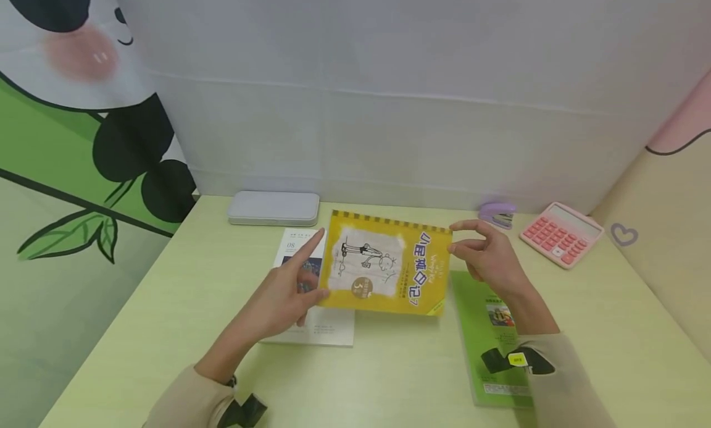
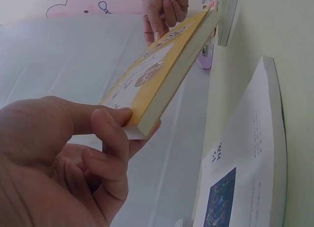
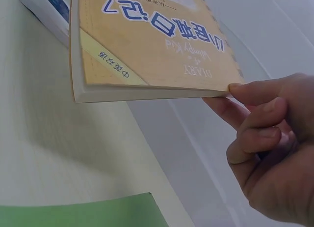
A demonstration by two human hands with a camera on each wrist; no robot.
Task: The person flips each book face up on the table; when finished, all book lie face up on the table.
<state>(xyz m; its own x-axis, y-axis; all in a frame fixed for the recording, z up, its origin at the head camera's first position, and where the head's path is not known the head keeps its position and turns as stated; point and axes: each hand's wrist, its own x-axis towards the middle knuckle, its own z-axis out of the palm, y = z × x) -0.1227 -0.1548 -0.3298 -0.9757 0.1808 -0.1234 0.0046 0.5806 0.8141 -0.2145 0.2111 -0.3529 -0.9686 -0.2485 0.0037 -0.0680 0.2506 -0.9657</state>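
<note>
A yellow paperback book (image 1: 383, 261) is held up above the table, turned sideways with its cover showing. My left hand (image 1: 286, 295) pinches its left end, thumb on the cover and fingers beneath, as the left wrist view shows. At the opposite end, my right hand (image 1: 489, 258) pinches the far corner between thumb and index finger, its other fingers curled loosely. Under the yellow book's left part lies a white book (image 1: 328, 329) with a dark blue picture. A green book (image 1: 472, 329) lies below my right forearm, which covers part of it.
Along the back of the pale table (image 1: 400, 372) are a light grey case (image 1: 273, 208), a purple stapler (image 1: 497, 214) and a pink calculator (image 1: 562, 234). A white curtain (image 1: 389, 144) hangs behind the table, and printed panels flank both sides.
</note>
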